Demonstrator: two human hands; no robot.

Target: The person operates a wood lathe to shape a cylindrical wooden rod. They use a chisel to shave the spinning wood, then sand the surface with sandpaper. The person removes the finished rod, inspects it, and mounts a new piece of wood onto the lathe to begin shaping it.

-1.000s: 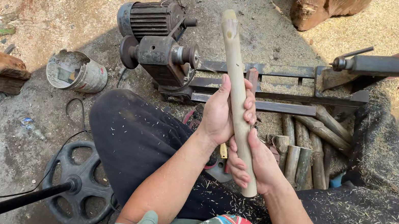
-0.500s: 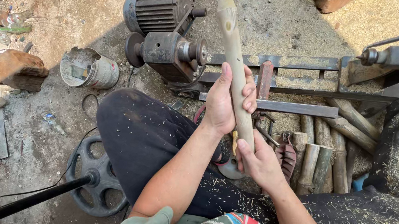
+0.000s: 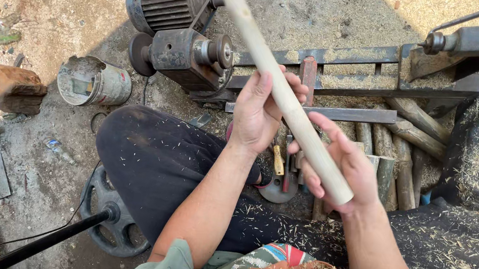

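A long pale turned wooden rod (image 3: 286, 96) slants from upper left to lower right in front of me. My left hand (image 3: 259, 113) wraps its middle from the left side. My right hand (image 3: 342, 166) cups its lower end, fingers curled under it. Behind the rod stands a small lathe with a dark electric motor (image 3: 167, 2), a headstock (image 3: 188, 57) and a metal bed rail (image 3: 348, 56). My dark trouser legs (image 3: 162, 161) are sprinkled with wood shavings.
Rough round wood blanks (image 3: 401, 143) lie stacked under the lathe bed. Hand tools (image 3: 279, 161) rest on the ground between my knees. A dented tin can (image 3: 93, 81) and a wood block (image 3: 8, 88) sit left. A weight plate on a bar (image 3: 105, 215) lies lower left.
The rod has tilted further, its top now leaning left over the headstock. My right hand shifted toward the rod's lower end. The view moved closer and to the right.
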